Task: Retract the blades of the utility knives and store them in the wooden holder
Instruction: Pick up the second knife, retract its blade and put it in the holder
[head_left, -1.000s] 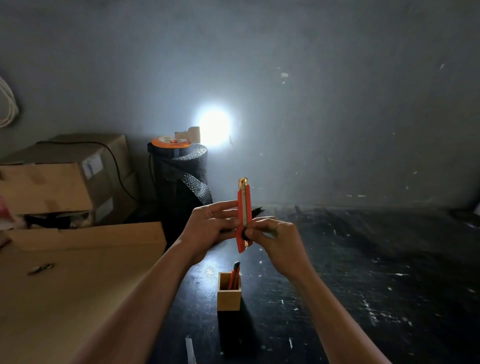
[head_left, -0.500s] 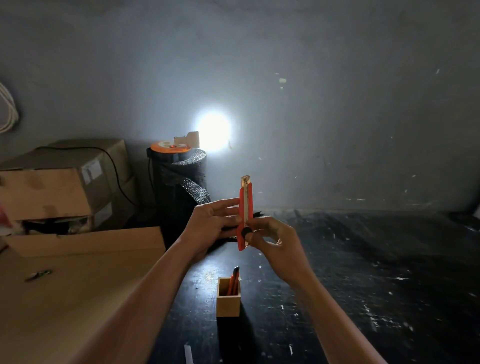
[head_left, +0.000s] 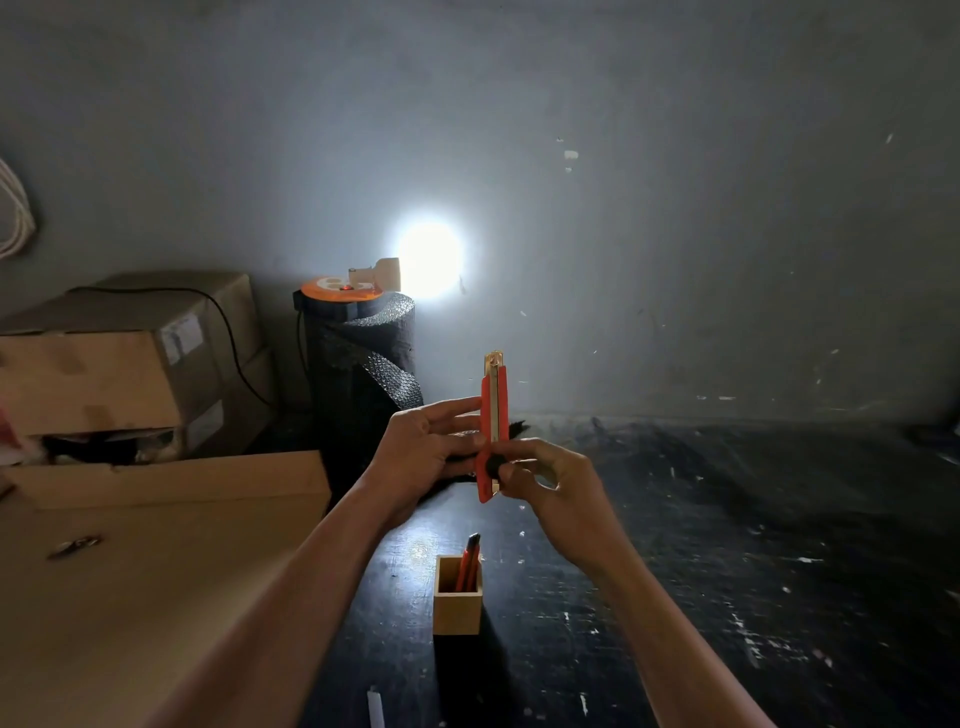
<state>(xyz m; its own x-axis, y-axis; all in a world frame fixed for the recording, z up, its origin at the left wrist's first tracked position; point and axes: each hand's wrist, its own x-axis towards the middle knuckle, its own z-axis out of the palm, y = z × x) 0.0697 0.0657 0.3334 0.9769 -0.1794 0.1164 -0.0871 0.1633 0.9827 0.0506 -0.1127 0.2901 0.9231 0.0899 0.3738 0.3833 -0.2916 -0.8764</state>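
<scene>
Both bare forearms reach up from the bottom edge of the view and meet near the middle, well above the bench. The left hand (head_left: 423, 447) has its back to the camera, fingers stretched out to the right, and holds the knife (head_left: 491, 426) from the left side, the fingertips pressed along its body. The right hand (head_left: 558, 483) is curled, knuckles up, and grips the knife's lower end from the right, with the thumb lying on the black slider. The wrists are bent slightly toward each other. The knife stands upright between the two hands.
</scene>
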